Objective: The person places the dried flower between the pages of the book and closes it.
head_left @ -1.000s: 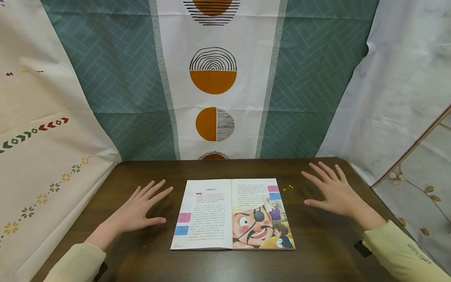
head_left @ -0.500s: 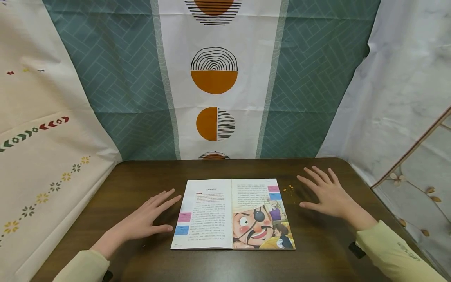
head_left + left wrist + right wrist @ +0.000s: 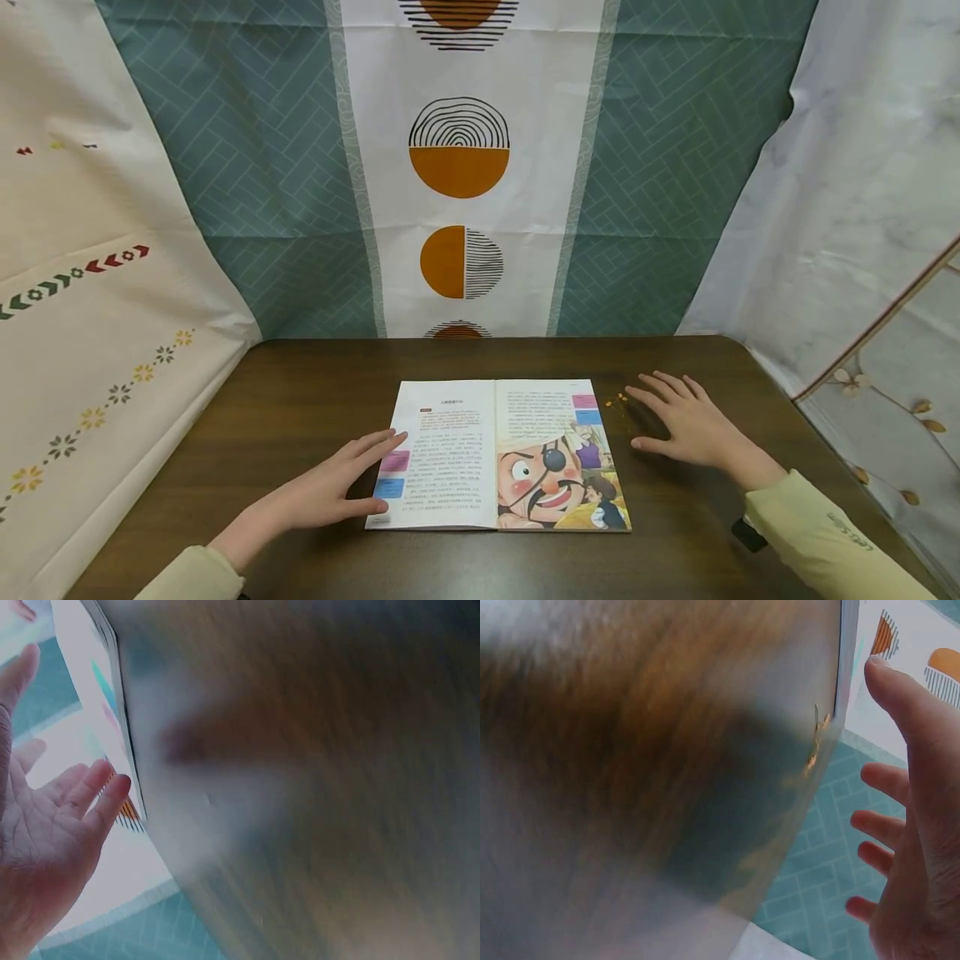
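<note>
An open book (image 3: 450, 467) lies flat on the table, with text on its left page and a cartoon face with an eye patch on its right page. My left hand (image 3: 326, 487) reaches over the book's left edge, its fingertips above the coloured tabs; contact with the page cannot be told. In the left wrist view the left hand (image 3: 56, 817) has its fingers loosely extended, holding nothing. Right of the book, my right hand (image 3: 686, 425) hovers with spread fingers, apart from it. The right wrist view shows the right hand (image 3: 915, 817) likewise holding nothing.
Small yellow flowers (image 3: 617, 402) show on the dark brown table (image 3: 322, 367) between the book and the right hand. A patterned curtain (image 3: 465, 208) hangs behind the table's far edge. Pale cloths hang at the left (image 3: 112, 333) and right (image 3: 847, 208) sides.
My left hand has moved right and toward me, from beside the book to over its left edge. The right hand has come lower and closer to the book, which stays put.
</note>
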Available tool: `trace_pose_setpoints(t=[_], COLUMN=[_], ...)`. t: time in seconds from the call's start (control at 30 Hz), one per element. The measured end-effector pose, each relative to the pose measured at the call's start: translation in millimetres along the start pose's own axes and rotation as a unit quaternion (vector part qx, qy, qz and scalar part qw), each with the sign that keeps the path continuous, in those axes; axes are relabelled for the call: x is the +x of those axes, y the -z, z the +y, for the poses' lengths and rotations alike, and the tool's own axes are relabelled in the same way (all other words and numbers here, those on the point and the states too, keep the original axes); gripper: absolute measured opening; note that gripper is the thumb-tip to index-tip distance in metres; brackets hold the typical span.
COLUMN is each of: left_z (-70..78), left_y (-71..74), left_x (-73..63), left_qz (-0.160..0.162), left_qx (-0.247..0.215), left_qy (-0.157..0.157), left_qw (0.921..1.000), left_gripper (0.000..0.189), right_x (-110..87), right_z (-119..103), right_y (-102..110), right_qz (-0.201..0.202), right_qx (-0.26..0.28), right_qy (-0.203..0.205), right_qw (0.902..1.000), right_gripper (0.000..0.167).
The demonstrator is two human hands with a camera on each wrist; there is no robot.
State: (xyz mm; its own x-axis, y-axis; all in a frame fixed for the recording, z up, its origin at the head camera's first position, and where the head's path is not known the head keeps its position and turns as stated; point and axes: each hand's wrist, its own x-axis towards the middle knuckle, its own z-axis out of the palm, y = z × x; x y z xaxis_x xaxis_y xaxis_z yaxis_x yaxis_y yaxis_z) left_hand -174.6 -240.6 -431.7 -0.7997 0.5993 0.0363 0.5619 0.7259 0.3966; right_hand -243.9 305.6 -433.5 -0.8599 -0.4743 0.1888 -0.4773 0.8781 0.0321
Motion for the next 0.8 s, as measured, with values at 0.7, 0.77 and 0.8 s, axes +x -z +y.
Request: trace_pose_setpoints(t=[0.7, 0.77, 0.8], left_z=[5.9, 5.6, 5.3], left_y=[-14.4, -15.0, -15.4], left_x=[1.3, 1.7, 1.8], left_qz=[-0.01, -0.006, -0.004], left_qx=[0.002, 0.009, 0.012], left_qy=[0.007, 0.005, 0.002], left_qw=[0.9999, 0.9999, 0.9999], left_gripper=[0.061, 0.06, 0.06], right_x=[2.6, 3.2, 3.6], right_z=[-5, -6, -6], right_y=[-13, -13, -14], right_qz=[-0.032, -0.033, -0.034], right_qx=[0.015, 0.026, 0.031], right_qy=[-0.002, -0.004, -0.004], right_qw=[0.9994, 0.9991, 0.9989], right_gripper=[0.061, 0.06, 0.06])
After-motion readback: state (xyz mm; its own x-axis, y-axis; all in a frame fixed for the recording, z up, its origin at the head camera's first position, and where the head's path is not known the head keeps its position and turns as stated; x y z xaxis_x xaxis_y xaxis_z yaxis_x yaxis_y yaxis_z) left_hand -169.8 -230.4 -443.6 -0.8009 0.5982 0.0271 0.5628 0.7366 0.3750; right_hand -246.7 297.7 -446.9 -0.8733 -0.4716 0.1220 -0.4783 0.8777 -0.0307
